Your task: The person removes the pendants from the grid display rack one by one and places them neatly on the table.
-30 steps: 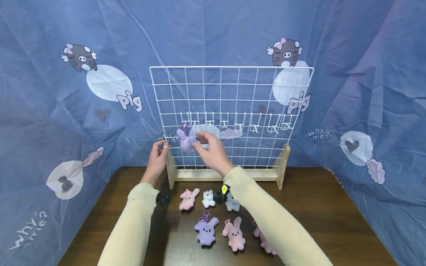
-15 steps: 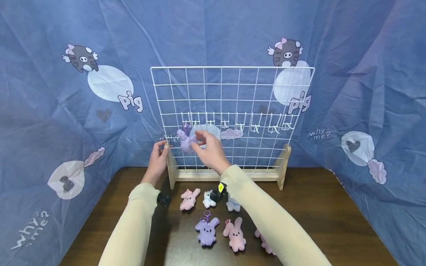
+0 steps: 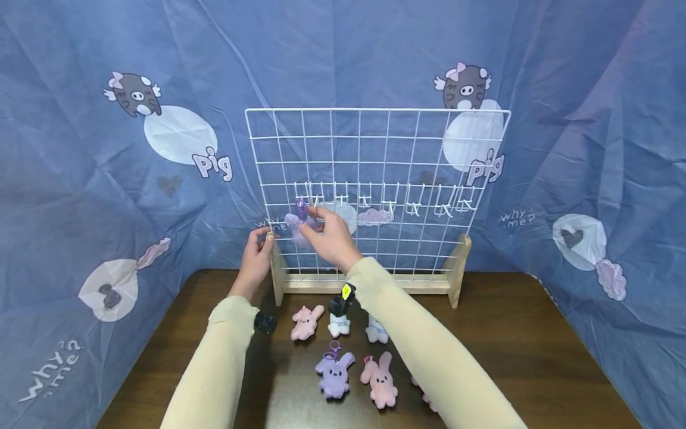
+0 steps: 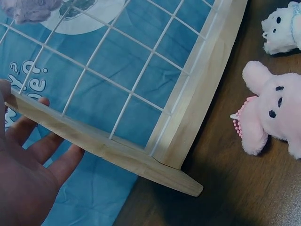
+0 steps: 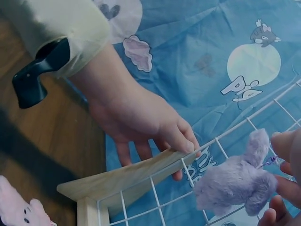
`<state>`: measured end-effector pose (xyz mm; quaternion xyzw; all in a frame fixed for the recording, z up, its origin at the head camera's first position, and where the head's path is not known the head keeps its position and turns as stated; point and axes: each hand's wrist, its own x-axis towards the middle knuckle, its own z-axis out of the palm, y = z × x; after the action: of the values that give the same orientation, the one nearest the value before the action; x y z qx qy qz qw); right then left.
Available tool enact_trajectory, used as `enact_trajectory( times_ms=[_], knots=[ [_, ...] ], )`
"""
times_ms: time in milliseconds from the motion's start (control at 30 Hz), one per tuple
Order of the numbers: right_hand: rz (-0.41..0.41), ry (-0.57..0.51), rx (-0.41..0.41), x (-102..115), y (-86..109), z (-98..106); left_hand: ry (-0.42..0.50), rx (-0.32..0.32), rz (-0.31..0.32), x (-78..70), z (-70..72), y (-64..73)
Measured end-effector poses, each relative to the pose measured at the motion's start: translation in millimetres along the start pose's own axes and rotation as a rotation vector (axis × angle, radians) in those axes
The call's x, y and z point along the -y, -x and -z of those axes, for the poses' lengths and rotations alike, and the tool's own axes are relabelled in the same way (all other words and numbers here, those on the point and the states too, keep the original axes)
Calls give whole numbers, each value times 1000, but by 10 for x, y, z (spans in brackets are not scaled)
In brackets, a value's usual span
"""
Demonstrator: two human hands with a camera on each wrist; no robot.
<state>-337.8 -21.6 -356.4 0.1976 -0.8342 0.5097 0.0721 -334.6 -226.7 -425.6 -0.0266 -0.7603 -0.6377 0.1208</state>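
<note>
My left hand (image 3: 255,260) grips the wooden side post (image 4: 108,148) of the white wire grid rack (image 3: 359,161), thumb on one side and fingers on the other. My right hand (image 3: 332,235) pinches a fluffy purple bunny keychain (image 5: 235,181) near its ears and short purple chain (image 5: 269,161). In the head view the keychain's clasp (image 3: 301,205) is at the leftmost of the white hooks (image 3: 388,205); whether it is over the hook cannot be told. The right hand partly covers the bunny in the head view.
On the brown table (image 3: 514,339) lie a pink bunny (image 3: 305,323), a small white plush (image 3: 339,326), a grey-white plush (image 3: 377,330), a purple bunny (image 3: 334,378) and another pink bunny (image 3: 382,381). A further pink plush (image 3: 427,400) is partly behind the right sleeve. Blue printed cloth (image 3: 177,53) surrounds the table.
My right hand has shifted left and slightly up along the purple bunny, from its side toward the chain, covering more of it. The left hand stays on the side post.
</note>
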Motion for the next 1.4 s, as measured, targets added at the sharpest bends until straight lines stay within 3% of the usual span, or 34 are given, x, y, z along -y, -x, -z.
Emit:
enact_trajectory(
  times_ms=[367, 600, 700, 1133, 1400],
  knots=[
    [-92, -163, 46, 19, -101, -57, 5, 4, -1, 3, 4, -4],
    [-124, -212, 73, 57, -104, -58, 9, -10, -3, 301, 9, -158],
    [-138, -225, 85, 79, -102, -57, -5, -24, -16, 340, 3, -169],
    [-117, -201, 102, 122, -72, -57, 2, -22, -35, 371, 10, -188],
    [-64, -136, 45, 137, -74, -63, -22, -42, -25, 377, -5, -203]
  ],
)
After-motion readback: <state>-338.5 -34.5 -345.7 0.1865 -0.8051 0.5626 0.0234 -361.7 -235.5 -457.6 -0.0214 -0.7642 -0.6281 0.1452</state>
